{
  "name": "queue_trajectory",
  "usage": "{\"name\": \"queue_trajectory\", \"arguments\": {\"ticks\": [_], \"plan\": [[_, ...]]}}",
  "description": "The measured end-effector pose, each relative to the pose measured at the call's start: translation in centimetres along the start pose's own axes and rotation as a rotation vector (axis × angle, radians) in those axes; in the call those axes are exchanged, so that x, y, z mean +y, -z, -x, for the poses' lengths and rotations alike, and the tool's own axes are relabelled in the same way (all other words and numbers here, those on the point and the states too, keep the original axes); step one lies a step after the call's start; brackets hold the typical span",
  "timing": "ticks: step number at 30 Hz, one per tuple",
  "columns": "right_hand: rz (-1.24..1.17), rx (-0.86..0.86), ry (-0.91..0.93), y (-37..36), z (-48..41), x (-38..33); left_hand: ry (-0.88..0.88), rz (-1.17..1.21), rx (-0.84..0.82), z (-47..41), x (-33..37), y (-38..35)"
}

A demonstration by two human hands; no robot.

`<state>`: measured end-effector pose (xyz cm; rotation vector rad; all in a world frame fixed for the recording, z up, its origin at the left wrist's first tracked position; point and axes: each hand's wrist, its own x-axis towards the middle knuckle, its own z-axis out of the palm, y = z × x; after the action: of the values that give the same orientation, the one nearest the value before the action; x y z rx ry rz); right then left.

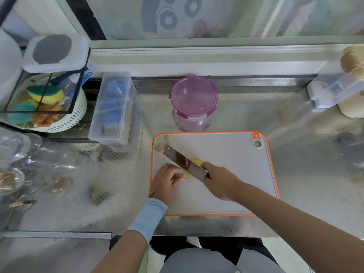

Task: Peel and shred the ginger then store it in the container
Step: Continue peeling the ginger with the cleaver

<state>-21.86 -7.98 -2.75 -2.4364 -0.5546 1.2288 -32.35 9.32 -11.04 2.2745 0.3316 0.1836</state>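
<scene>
Right hand [220, 180] grips cleaver [184, 164] over peeled ginger [187, 175], pinched by left hand [167, 180] on cutting board [236, 164].

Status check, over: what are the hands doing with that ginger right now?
Left hand pinning ginger on cutting board. Right hand gripping cleaver, blade across ginger. Purple container lidded, behind board. Peel scraps at board corner.

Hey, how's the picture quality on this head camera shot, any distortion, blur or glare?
Head view: wide-angle bowing curves the cutting board edges and the window ledge. Also in the head view, diffuse glare washes the steel counter, and the glassware at left looks smeared. The cleaver blade shows reflections. The ginger, left hand and right hand at centre are reasonably sharp.
</scene>
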Motion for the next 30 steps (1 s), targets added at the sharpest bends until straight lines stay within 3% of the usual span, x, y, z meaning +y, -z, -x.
{"name": "queue_trajectory", "arguments": {"ticks": [4, 10, 18, 23, 25, 28, 30], "plan": [[-0.005, 0.053, -0.005, 0.6, 0.0, -0.7, 0.083, -0.027, -0.117, -1.0, 0.0, 0.4], [-0.055, 0.125, -0.044, -0.4, 0.0, -0.6, -0.014, -0.127, -0.175, -0.9, 0.0, 0.4], [-0.015, 0.207, -0.008, -0.3, 0.2, 0.0, 0.114, -0.084, -0.329, -1.4, 0.6, 2.4], [0.052, 0.269, 0.005, 0.7, 0.0, 0.3, 0.323, -0.214, -0.182, -4.0, -0.6, 4.8], [0.096, 0.299, 0.017, 1.2, -0.3, 0.6, 0.397, -0.274, -0.195, -5.5, -1.0, 5.6], [0.180, 0.331, 0.035, 1.9, -0.6, 1.0, 0.376, -0.438, -0.222, -7.6, -0.5, 6.4], [0.238, 0.353, 0.057, 2.3, -0.8, 1.4, 0.340, -0.519, -0.137, -8.5, 0.0, 6.6]]}}
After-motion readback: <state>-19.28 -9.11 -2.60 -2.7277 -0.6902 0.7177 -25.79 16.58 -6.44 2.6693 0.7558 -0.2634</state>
